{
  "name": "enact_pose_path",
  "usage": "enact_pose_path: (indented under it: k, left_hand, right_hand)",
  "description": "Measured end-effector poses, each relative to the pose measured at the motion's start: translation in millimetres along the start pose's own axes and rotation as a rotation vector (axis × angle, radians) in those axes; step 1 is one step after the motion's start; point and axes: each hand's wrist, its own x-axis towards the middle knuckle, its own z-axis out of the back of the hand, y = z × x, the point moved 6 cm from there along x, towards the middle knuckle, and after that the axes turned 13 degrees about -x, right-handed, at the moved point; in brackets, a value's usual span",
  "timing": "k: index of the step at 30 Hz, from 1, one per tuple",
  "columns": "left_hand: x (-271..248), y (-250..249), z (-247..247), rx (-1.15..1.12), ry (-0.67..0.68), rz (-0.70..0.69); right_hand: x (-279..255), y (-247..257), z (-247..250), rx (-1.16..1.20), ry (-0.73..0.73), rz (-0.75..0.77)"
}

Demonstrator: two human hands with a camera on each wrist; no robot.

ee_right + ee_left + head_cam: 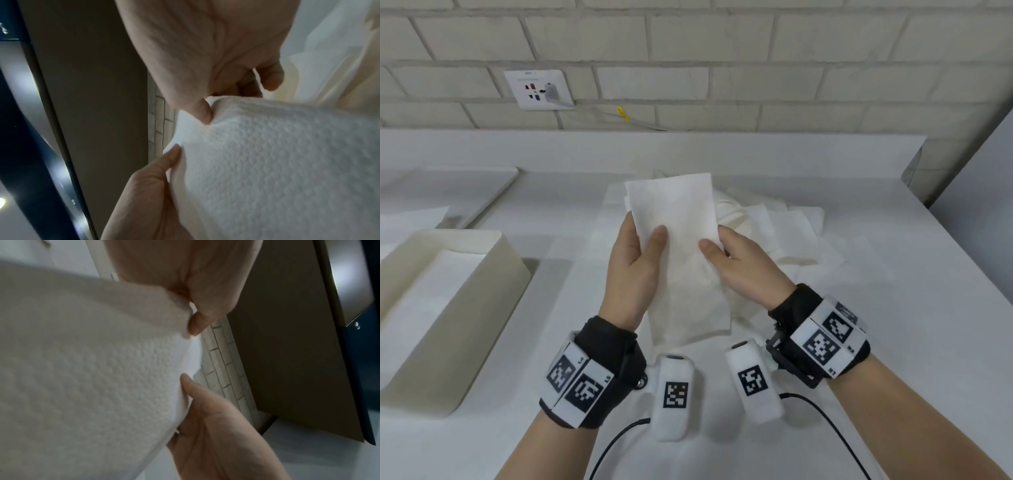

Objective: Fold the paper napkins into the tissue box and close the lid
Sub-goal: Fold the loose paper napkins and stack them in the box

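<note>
A folded white paper napkin (681,219) is held upright above the middle of the white table (893,308). My left hand (642,250) pinches its left edge, thumb on the front and fingers behind. My right hand (724,251) pinches the right edge the same way. The left wrist view shows the embossed napkin (82,369) under my left thumb (196,322). In the right wrist view the napkin (277,162) is pinched by my right hand (205,112). An open cream tissue box (493,274) stands at the left with white paper lying flat inside.
A loose pile of unfolded napkins (784,226) lies behind my right hand. A flat white lid-like panel (465,192) lies at the back left, a loose sheet (410,219) beside it. A brick wall with a socket (539,89) runs behind the table. The table's edge slants down the right.
</note>
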Motion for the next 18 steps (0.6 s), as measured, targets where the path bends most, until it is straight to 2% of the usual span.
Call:
enact_pose_path:
  k: [2, 5, 8, 11, 15, 18]
  left_hand:
    - [-0.8, 5.5, -5.2, -0.039, 0.023, 0.006]
    - [-0.8, 11.6, -12.9, -0.098, 0.003, 0.021]
    - [1.0, 17.7, -14.7, -0.110, -0.033, 0.028]
    - [4.1, 22.2, -7.0, -0.062, -0.079, 0.000]
    - [8.2, 28.3, 1.4, 0.080, -0.086, -0.010]
    - [7.1, 36.2, 3.1, 0.082, -0.103, 0.073]
  right_hand:
    - [-2.6, -5.7, 5.8, 0.099, 0.023, 0.002]
    - [-11.8, -16.2, 6.0, 0.160, 0.162, 0.019]
    - [-23.5, -28.8, 9.8, -0.035, 0.222, -0.015]
    - [-30.9, -46.2, 16.8, -0.129, 0.229, -0.088]
    - [-33.1, -79.1, 17.1, -0.570, 0.346, -0.216]
    - [-33.5, -92.9, 6.6, -0.805, 0.449, -0.285]
